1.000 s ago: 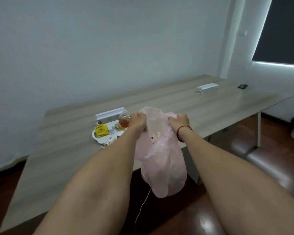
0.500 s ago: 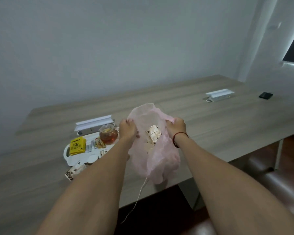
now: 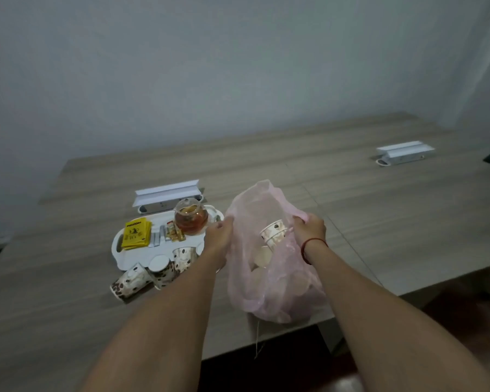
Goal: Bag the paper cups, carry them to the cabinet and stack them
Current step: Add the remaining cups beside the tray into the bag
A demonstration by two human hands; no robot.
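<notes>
Hands (image 3: 219,236) (image 3: 309,229) pinch crinkled translucent pink bag (image 3: 275,281), mouth spread.

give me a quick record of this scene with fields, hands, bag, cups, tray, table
left hand: gripping the left rim of the bag's mouth
right hand: gripping the right rim
pink plastic bag: held open, bottom at the table's near edge, paper cups inside
loose paper cups: three outside the bag, near the tray's front edge
white tray: holds glass teapot and yellow packets
table: wood-grain
</notes>
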